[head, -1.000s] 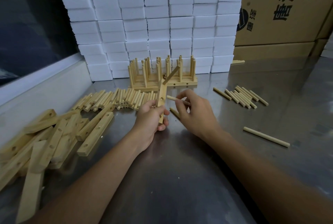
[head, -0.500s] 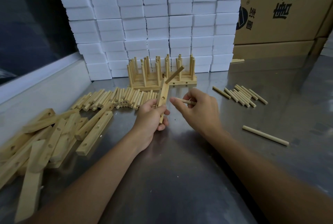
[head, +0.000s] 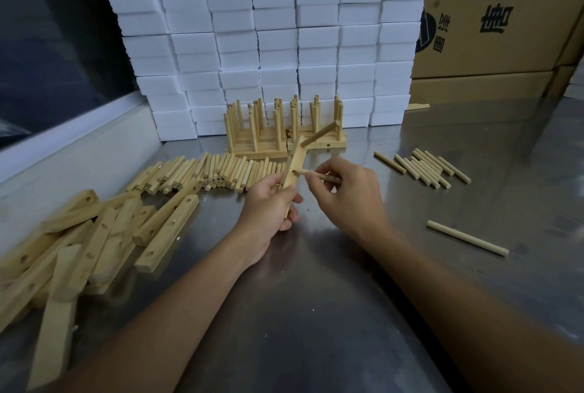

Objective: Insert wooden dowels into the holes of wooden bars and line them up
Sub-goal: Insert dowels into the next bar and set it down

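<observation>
left hand [head: 268,206] grips a wooden bar [head: 294,168] upright above the worktop [head: 316,298]; right hand [head: 344,193] pinches a dowel [head: 319,175], its tip at the bar's middle hole.

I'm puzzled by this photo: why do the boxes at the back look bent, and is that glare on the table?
Head view: the wide-angle lens bows the stacked white boxes outward; the steel table carries soft reflections, brightest at the far right, no harsh glare; the light is dim and even; the hands and dowels look sharp.
</observation>
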A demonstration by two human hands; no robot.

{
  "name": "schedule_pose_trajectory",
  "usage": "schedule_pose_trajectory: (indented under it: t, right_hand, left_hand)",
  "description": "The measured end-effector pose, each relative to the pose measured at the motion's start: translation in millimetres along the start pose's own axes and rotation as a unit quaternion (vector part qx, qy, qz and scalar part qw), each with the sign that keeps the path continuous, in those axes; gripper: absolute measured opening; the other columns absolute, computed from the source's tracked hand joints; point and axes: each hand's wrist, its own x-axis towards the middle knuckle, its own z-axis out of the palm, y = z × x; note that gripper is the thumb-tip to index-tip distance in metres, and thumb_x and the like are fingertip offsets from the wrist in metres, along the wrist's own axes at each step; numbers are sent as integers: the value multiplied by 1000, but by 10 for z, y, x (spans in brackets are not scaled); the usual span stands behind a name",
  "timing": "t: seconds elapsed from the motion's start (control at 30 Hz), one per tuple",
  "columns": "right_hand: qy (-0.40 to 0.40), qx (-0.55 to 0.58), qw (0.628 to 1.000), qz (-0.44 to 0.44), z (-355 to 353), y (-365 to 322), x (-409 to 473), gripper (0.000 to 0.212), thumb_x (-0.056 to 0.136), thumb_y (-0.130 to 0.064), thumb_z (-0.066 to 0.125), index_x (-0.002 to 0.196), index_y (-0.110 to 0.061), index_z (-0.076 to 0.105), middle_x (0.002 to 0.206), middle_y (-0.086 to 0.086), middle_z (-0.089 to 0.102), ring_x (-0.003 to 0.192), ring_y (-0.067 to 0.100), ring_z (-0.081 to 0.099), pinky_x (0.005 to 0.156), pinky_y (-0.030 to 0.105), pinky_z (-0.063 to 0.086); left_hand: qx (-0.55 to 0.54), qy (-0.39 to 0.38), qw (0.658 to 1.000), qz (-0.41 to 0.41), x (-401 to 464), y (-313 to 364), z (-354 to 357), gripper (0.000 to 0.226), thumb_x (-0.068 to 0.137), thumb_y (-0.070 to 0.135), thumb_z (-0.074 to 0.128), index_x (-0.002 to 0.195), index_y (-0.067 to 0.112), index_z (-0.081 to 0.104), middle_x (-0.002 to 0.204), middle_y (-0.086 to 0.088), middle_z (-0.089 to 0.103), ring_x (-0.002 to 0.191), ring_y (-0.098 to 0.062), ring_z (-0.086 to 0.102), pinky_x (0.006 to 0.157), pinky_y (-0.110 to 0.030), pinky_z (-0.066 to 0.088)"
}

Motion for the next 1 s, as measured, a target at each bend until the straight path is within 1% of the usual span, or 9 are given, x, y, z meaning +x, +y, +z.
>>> schedule_pose_trajectory:
  t: [0.1, 0.4, 0.5, 0.67, 0.77, 0.87, 0.93, 0.97, 1.0]
  right_hand:
    - [-7, -5, 1000, -24, 0, -17, -14, 19, 91, -30, 68, 92, -12, 71, 73, -5, 67, 65, 9, 60, 64, 34, 55]
    - [-51, -108, 986, -114, -64, -24, 32, 15, 96, -22, 63, 98, -10, 72, 83, 4, 68, 72, 21, 61, 65, 38, 52]
    - [-59, -127, 982, -129, -89, -26, 32, 19, 98, -26, 61, 93, -9, 69, 81, 3, 67, 70, 20, 60, 64, 37, 51]
    - [-70, -169, 973, -140, -78, -36, -6, 27, 102, -32, 52, 89, -12, 65, 76, 0, 60, 64, 21, 56, 57, 37, 48]
    - [-91, -177, 974, -106, -49, -34, -23, 32, 103, -33, 47, 85, -13, 65, 71, -1, 55, 61, 20, 52, 58, 37, 47]
    - [-101, -70, 992, -13, 11, -76, -35, 31, 102, -28, 52, 84, -10, 70, 64, 4, 60, 58, 23, 54, 62, 43, 52]
    - [-119, 47, 988, 90, 44, -123, -23, 31, 101, -26, 54, 84, -9, 73, 55, 2, 58, 50, 16, 53, 54, 38, 50]
    - [-134, 111, 974, 148, 38, -127, -4, 30, 101, -27, 55, 85, -10, 74, 50, -3, 54, 44, 10, 47, 47, 30, 44]
    - [-152, 178, 949, 213, 15, -118, 20, 29, 101, -28, 56, 86, -11, 74, 48, -6, 49, 40, 7, 41, 43, 25, 37]
  left_hand:
    - [7, -4, 1000, 4, -10, 4, -2, 23, 98, 6, 52, 117, 17, 61, 78, -5, 61, 48, -13, 49, 38, -21, 30]
    - [98, 14, 992, 81, -68, -11, -1, 27, 97, 7, 51, 90, 26, 69, 68, -9, 45, 59, -22, 43, 49, -30, 34]
    - [115, 9, 988, 98, -91, -5, 16, 41, 97, 8, 51, 89, 43, 70, 63, -6, 42, 60, -22, 41, 54, -34, 34]
    - [129, -1, 984, 124, -95, -13, 6, 46, 98, 8, 50, 94, 50, 69, 66, -4, 43, 64, -24, 40, 60, -39, 35]
    - [153, 1, 978, 142, -58, -65, -13, 39, 98, 6, 50, 120, 34, 66, 62, 11, 48, 62, -13, 45, 62, -36, 39]
    - [195, 9, 968, 160, -54, -60, -48, 45, 99, 7, 49, 141, 23, 54, 68, 21, 61, 62, -3, 54, 62, -26, 46]
    - [215, 14, 961, 173, -79, -27, -62, 46, 99, 6, 50, 143, 22, 52, 104, 14, 71, 94, -9, 64, 81, -26, 53]
    - [225, 20, 957, 180, -79, -15, -67, 46, 99, 5, 50, 143, 21, 52, 121, 6, 67, 112, -12, 60, 93, -22, 50]
    - [236, 24, 953, 189, -75, -14, -71, 47, 99, 5, 50, 143, 21, 52, 129, 4, 63, 120, -11, 56, 95, -14, 44]
